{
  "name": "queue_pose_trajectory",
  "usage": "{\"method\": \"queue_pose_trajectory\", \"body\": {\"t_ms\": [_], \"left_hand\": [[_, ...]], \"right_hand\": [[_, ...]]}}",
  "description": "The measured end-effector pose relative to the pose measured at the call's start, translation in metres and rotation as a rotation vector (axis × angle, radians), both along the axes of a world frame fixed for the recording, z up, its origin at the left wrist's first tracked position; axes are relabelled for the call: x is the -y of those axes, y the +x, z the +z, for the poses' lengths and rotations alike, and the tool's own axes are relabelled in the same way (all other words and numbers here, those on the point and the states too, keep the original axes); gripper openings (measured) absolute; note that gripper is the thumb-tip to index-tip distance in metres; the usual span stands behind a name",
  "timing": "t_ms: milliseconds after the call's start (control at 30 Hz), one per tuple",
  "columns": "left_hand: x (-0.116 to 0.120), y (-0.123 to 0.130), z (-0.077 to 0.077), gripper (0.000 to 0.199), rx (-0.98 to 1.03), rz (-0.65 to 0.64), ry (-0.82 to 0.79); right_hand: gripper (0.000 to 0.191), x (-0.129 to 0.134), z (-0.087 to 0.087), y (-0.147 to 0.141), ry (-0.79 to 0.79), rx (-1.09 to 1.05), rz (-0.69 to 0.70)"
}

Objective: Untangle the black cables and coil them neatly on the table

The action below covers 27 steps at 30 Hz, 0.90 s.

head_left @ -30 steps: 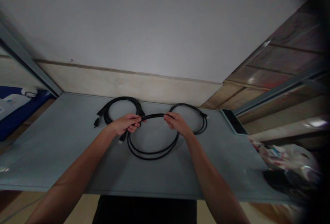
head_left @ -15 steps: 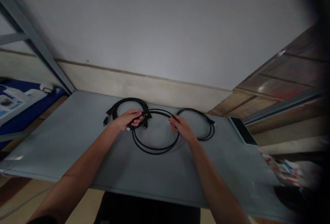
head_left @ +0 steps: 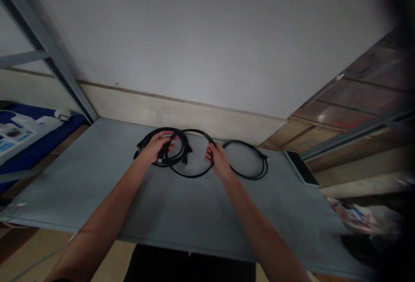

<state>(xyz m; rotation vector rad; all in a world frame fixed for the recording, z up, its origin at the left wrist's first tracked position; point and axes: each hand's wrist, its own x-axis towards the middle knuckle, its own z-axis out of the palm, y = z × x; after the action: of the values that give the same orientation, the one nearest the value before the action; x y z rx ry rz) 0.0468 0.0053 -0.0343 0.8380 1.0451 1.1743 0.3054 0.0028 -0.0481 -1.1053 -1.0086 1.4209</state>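
A looped black cable (head_left: pixel 191 177) stretches between my two hands. My left hand (head_left: pixel 157 145) has its thumb and fingers around the loop's left side, over a coil of black cables (head_left: pixel 162 129) on the table. Connector ends poke out of that coil, and part of it is hidden under the hand. On the loop's right side, my right hand (head_left: pixel 218 159) grips the cable with curled fingers. Just right of it lies another coiled black cable (head_left: pixel 263 161), touched by neither hand.
The grey table (head_left: pixel 181 213) backs onto a pale wall (head_left: pixel 194 48). A phone (head_left: pixel 302 168) lies near its right end. Beyond a metal post (head_left: pixel 69 85) on the left, a white power strip (head_left: pixel 29 130) rests on a blue surface. Blurred bags (head_left: pixel 359 217) are at the right.
Both hands have shifted a little left with the looped cable. The loop now overlaps the left coil more and looks smaller. My left hand's fingers have loosened slightly.
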Motion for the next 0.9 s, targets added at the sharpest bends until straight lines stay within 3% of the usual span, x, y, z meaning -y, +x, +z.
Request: {"method": "queue_pose_trajectory", "body": {"t_ms": [100, 200, 267, 367, 467, 600, 900], "left_hand": [[-0.005, -0.005, -0.002, 0.039, -0.138, 0.059, 0.102], [-0.013, -0.013, -0.005, 0.035, -0.286, 0.270, 0.212], [-0.017, -0.020, -0.007, 0.032, -0.368, 0.397, 0.226], [-0.020, -0.033, -0.009, 0.031, -0.564, 0.500, 0.214], [-0.020, -0.044, -0.012, 0.029, -0.878, 0.515, 0.210], [-0.019, -0.053, -0.017, 0.028, -1.238, 0.456, 0.237], [-0.015, -0.056, -0.022, 0.029, -1.474, 0.404, 0.185]], "right_hand": [[0.038, -0.016, 0.002, -0.019, 0.051, -0.048, -0.082], [0.038, -0.030, -0.002, -0.040, 0.097, -0.056, -0.145], [0.043, -0.038, -0.007, -0.053, 0.146, 0.032, -0.171], [0.045, -0.045, -0.017, -0.068, 0.281, 0.337, -0.160], [0.043, -0.048, -0.028, -0.076, 0.483, 0.678, -0.158], [0.050, -0.048, -0.041, -0.075, 0.609, 0.865, -0.126], [0.048, -0.050, -0.053, -0.063, 0.659, 0.913, 0.023]]}}
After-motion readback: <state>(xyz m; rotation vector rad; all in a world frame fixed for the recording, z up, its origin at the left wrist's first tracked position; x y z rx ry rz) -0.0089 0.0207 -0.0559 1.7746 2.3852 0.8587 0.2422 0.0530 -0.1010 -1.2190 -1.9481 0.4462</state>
